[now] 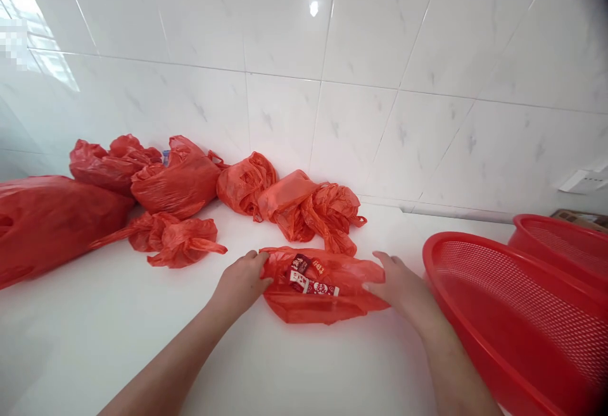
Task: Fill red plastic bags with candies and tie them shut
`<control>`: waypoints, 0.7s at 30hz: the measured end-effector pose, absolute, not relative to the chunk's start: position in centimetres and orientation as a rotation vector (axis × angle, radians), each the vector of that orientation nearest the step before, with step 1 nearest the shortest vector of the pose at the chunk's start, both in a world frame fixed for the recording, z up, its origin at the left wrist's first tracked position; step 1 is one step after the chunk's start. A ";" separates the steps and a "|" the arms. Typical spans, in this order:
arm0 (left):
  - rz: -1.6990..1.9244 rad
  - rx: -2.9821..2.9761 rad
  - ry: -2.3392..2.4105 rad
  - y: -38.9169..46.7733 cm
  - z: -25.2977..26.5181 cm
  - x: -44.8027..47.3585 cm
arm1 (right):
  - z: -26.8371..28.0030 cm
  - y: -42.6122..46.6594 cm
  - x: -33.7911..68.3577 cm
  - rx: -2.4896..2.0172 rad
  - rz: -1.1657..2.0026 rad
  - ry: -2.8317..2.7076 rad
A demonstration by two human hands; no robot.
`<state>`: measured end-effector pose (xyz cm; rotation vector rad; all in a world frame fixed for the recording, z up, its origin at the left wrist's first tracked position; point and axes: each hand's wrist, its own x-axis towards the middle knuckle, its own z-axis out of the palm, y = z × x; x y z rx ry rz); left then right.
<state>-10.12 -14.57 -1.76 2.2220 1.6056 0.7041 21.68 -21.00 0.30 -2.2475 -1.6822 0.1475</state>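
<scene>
A red plastic bag point(294, 312) lies on the white table in front of me, its mouth spread wide. Inside it are several small wrapped packets, among them a dark red one point(301, 263) and a red-and-white one point(323, 288). My left hand point(244, 282) is closed on the bag's left edge, thumb toward the opening. At the opposite end, my right hand point(398, 284) has the right edge between thumb and fingers. Some of the right fingertips are hidden behind the plastic.
Along the tiled wall sit several filled red bags, such as a rounded one point(178, 182) and a crumpled one point(289, 204). A smaller knotted bag point(178, 239) lies left of my hands, near a large bag point(57, 223). Red mesh baskets point(456, 258) stand at right.
</scene>
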 end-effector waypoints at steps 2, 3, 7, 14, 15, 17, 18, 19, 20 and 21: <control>0.625 2.131 1.619 -14.2 -1.6 -10.7 | 0.7 -21.3 22.6 -2.304 0.433 -1.583; 0.668 2.067 1.594 -13.9 -1.3 -10.8 | 0.9 -21.4 22.8 -2.254 0.528 -1.512; 1.156 1.723 1.271 -12.7 2.0 -10.4 | 1.6 -21.1 22.4 -1.629 0.826 -1.124; 1.587 1.263 0.707 -11.8 9.5 -8.3 | 3.8 -19.8 20.9 -1.143 0.815 -0.878; 1.617 1.265 0.678 -11.8 10.4 -8.0 | 4.5 -19.7 20.7 -1.149 0.729 -0.882; 1.675 1.285 0.622 -11.9 11.8 -7.8 | 6.1 -19.6 20.3 -1.103 0.576 -0.867; 1.703 1.296 0.592 -12.0 12.3 -7.7 | 6.9 -19.5 20.1 -1.055 0.527 -0.851; 1.731 1.307 0.561 -12.2 12.8 -7.7 | 7.6 -19.4 19.9 -1.009 0.502 -0.833; 1.754 1.318 0.532 -12.4 13.2 -7.7 | 8.3 -19.4 19.8 -0.975 0.497 -0.820; 1.768 1.334 0.512 -12.6 13.4 -7.8 | 8.8 -19.3 19.7 -0.959 0.509 -0.815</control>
